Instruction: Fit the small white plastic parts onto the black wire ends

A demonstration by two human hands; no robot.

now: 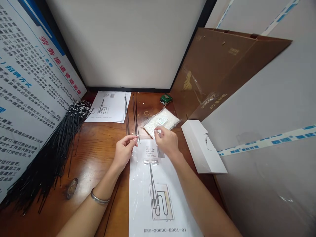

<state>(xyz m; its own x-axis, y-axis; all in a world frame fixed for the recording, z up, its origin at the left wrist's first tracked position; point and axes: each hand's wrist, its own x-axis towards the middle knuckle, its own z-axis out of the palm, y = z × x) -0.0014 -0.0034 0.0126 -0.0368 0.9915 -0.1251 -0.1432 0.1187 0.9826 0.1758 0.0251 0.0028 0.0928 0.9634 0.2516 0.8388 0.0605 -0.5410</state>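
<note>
My left hand [124,150] is closed in a pinch at the near ends of thin black wires [134,113]; a wire's tip shows at its fingertips. My right hand [166,141] is pinched closed at the near edge of a clear bag of small white pieces [163,121]. Whatever is between its fingertips is too small to make out. Below both hands lies a printed drawing sheet [140,197] in a clear cover, marked DRS-206DC-E001-01. Another group of black wires [126,115] lies to the left.
A large bundle of black wires [54,158] leans along the left panel. Papers [116,115] with a similar drawing lie at the back. A green tape measure [166,99], a white box [201,148] and a brown box [209,65] stand to the right. A dark oval object [71,188] lies at left.
</note>
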